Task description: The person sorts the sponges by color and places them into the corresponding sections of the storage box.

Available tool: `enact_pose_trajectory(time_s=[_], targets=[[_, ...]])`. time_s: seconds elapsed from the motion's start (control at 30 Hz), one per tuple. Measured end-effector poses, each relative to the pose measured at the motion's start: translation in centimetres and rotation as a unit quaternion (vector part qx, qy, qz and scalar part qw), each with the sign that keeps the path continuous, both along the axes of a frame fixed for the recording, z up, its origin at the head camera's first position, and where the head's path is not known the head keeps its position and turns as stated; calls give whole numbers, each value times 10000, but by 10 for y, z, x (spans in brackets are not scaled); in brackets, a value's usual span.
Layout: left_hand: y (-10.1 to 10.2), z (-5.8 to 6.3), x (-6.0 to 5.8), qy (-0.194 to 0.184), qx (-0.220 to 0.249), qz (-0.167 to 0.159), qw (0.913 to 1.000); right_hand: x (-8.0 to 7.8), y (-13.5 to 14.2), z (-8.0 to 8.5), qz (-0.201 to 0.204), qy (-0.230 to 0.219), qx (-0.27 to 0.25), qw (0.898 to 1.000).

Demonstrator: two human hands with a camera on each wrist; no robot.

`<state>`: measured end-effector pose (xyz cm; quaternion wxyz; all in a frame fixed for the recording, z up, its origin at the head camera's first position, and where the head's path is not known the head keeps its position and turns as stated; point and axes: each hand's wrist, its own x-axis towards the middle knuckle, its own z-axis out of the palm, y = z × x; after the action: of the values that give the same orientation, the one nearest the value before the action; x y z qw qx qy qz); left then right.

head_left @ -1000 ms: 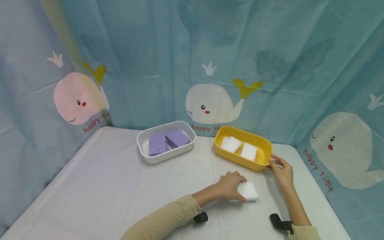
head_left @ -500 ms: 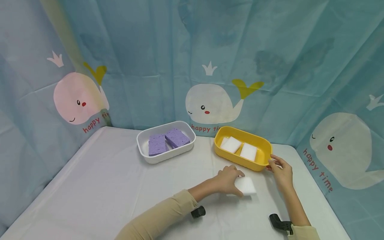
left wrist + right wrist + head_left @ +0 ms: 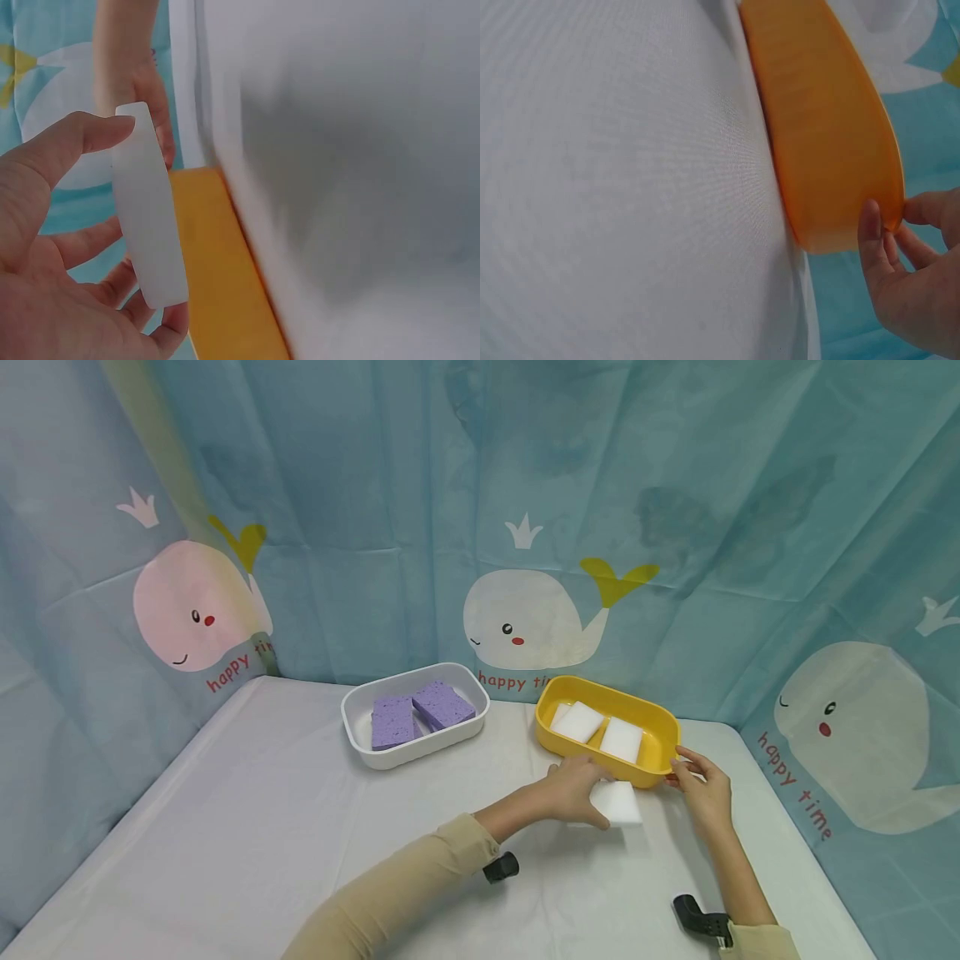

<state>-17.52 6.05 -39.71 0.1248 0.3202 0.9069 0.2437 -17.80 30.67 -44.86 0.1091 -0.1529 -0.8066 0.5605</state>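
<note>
In the head view my left hand (image 3: pixel 573 793) grips a white sponge block (image 3: pixel 621 803) raised over the table, just in front of a yellow bin (image 3: pixel 655 748). The left wrist view shows the thumb on one edge of the white block (image 3: pixel 150 210) and the fingers on the other side. My right hand (image 3: pixel 703 789) is at the bin's right end. In the right wrist view its thumb and fingers (image 3: pixel 871 236) pinch the corner of the yellow bin (image 3: pixel 832 127) near the rim. Several similar white blocks (image 3: pixel 621 739) lie inside the bin.
A white bin (image 3: pixel 420 748) with several purple sponges (image 3: pixel 392 721) stands to the left of the yellow one. Behind both hangs a blue curtain (image 3: pixel 360 593) printed with whales. White cloth covers the table (image 3: pixel 247 827).
The left hand has lifted the white block off the table and carried it away from me toward the yellow bin. My right hand stays at the bin's end.
</note>
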Motion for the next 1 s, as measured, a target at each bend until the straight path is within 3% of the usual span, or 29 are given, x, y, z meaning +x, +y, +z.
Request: enact_pose_trajectory(time_s=[0.53, 1.0], targets=[[10, 18, -27, 401, -184, -99, 9990, 1, -1, 2, 14, 51, -94, 9999], [18, 27, -45, 361, -166, 400, 9984, 0, 0, 1, 46, 101, -201, 9997]])
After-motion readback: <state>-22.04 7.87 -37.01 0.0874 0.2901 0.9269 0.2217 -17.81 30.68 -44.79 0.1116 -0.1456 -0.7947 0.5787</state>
